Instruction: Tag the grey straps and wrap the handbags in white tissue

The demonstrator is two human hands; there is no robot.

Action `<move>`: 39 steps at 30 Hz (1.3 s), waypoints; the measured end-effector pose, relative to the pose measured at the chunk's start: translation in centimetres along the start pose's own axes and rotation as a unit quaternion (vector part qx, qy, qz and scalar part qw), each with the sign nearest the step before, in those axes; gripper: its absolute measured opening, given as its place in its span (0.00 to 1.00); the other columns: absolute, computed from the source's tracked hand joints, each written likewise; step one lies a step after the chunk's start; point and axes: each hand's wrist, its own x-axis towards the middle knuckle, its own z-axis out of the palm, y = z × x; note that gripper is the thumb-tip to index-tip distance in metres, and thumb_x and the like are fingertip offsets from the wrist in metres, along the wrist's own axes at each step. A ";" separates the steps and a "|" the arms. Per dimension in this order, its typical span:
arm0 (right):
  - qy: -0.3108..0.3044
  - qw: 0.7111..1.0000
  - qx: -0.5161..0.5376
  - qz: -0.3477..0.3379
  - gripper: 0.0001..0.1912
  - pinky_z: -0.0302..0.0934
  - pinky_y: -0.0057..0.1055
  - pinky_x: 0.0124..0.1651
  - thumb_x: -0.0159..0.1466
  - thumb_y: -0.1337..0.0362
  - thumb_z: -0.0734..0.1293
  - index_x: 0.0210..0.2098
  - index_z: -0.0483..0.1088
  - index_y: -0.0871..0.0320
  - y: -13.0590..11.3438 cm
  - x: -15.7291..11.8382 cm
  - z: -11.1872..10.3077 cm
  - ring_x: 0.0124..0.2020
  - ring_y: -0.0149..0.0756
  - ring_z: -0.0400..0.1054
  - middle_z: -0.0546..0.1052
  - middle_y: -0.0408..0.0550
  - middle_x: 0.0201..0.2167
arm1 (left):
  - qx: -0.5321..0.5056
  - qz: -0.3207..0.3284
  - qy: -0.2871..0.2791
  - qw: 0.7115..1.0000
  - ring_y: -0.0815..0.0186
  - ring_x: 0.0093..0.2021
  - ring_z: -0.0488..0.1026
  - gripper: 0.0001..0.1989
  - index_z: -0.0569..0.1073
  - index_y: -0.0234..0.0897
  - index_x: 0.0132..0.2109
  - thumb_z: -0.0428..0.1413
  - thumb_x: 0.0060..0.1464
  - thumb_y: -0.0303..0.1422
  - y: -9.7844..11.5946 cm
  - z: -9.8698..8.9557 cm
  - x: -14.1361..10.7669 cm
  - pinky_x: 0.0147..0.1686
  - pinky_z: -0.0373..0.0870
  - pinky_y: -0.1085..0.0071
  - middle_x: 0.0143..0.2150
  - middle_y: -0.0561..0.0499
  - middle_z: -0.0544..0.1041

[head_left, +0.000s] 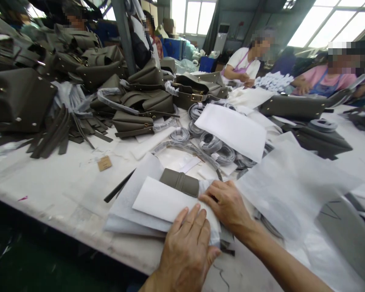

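A dark olive bag lies on the table in front of me, wrapped in thin white paper (130,207); only its flap with a raised strap (180,182) shows. Across its lower part rests a stiffer white sheet (158,202). My left hand (187,243) presses flat on that sheet, fingers stretched out. At the right end of the bundle, my right hand (226,205) has its fingers bent and closed on the edge of the paper wrapping. The rest of the bag is hidden under the paper. A dark strap end (120,186) sticks out at the left.
Olive bags (142,101) are heaped along the far left, with loose leather strips (51,134) before them. Coiled wrapped straps (214,146) and a white sheet (231,129) lie ahead. Translucent paper (292,182) spreads at right. Several people work beyond the table (57,182).
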 end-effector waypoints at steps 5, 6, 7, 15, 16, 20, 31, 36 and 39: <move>0.032 0.994 -0.104 -0.012 0.12 0.51 0.36 0.44 0.68 0.62 0.67 0.29 0.74 0.58 1.0 1.6 -0.6 0.34 0.36 0.68 0.75 0.45 0.29 | 0.013 -0.012 -0.001 1.000 0.58 0.59 0.70 0.20 0.72 0.33 0.53 0.51 0.65 0.44 0.4 0.7 -0.7 0.62 0.62 0.58 0.56 0.44 0.76; 0.047 0.993 -0.104 -0.005 0.11 0.51 0.36 0.45 0.68 0.62 0.67 0.30 0.74 0.57 1.2 1.7 -1.1 0.35 0.36 0.69 0.76 0.45 0.30 | 0.012 -0.014 -0.001 1.000 0.58 0.58 0.71 0.20 0.72 0.33 0.53 0.52 0.64 0.44 0.4 0.9 -0.7 0.61 0.63 0.57 0.55 0.45 0.76; 0.064 0.993 -0.097 0.002 0.10 0.51 0.36 0.46 0.68 0.62 0.66 0.32 0.75 0.57 1.4 1.5 -1.8 0.35 0.36 0.69 0.77 0.45 0.31 | 0.011 -0.016 -0.003 1.000 0.58 0.58 0.71 0.20 0.72 0.34 0.53 0.53 0.64 0.45 0.4 0.9 -0.8 0.61 0.63 0.57 0.55 0.45 0.76; 0.174 0.975 -0.086 0.105 0.15 0.58 0.38 0.46 0.67 0.52 0.64 0.32 0.76 0.54 4.7 -7.9 -11.6 0.34 0.39 0.72 0.79 0.46 0.31 | 0.029 0.029 0.005 0.999 0.58 0.55 0.73 0.15 0.72 0.34 0.53 0.49 0.66 0.38 -0.2 0.5 -0.5 0.58 0.66 0.56 0.53 0.45 0.78; 0.192 0.965 -0.087 0.153 0.17 0.60 0.38 0.45 0.66 0.50 0.64 0.31 0.76 0.54 5.4 -9.7 -13.2 0.34 0.41 0.72 0.80 0.46 0.30 | 0.039 0.043 0.019 0.998 0.58 0.54 0.74 0.15 0.72 0.33 0.53 0.48 0.67 0.37 -0.4 0.6 -0.5 0.57 0.66 0.56 0.52 0.44 0.78; 0.233 0.887 -0.064 0.392 0.21 0.63 0.36 0.39 0.58 0.44 0.65 0.32 0.78 0.54 8.4 -17.2 -19.0 0.35 0.46 0.74 0.81 0.48 0.32 | 0.077 0.086 0.069 0.991 0.56 0.51 0.76 0.17 0.73 0.31 0.51 0.44 0.68 0.36 -1.2 1.3 -0.3 0.56 0.64 0.56 0.50 0.42 0.79; 0.158 0.815 0.093 0.550 0.26 0.67 0.37 0.44 0.56 0.43 0.63 0.33 0.78 0.60 15.5 -25.8 -21.1 0.45 0.48 0.74 0.81 0.58 0.40 | 0.097 0.127 0.099 0.982 0.56 0.48 0.77 0.22 0.75 0.33 0.49 0.43 0.68 0.43 -2.3 2.4 -0.3 0.53 0.65 0.58 0.48 0.42 0.80; 0.073 0.827 0.176 0.529 0.30 0.68 0.33 0.38 0.52 0.43 0.69 0.44 0.78 0.59 16.7 -25.1 -20.2 0.40 0.42 0.75 0.81 0.55 0.42 | 0.124 0.144 0.112 0.975 0.56 0.46 0.78 0.20 0.75 0.33 0.48 0.45 0.67 0.42 -2.4 2.2 -0.1 0.52 0.66 0.59 0.47 0.42 0.80; 0.088 0.846 0.135 0.508 0.34 0.67 0.36 0.41 0.44 0.51 0.74 0.48 0.76 0.61 16.8 -25.4 -19.9 0.40 0.47 0.75 0.81 0.54 0.38 | 0.132 0.159 0.136 0.969 0.58 0.44 0.79 0.18 0.75 0.35 0.48 0.45 0.67 0.42 -2.6 2.0 0.1 0.50 0.67 0.62 0.45 0.46 0.81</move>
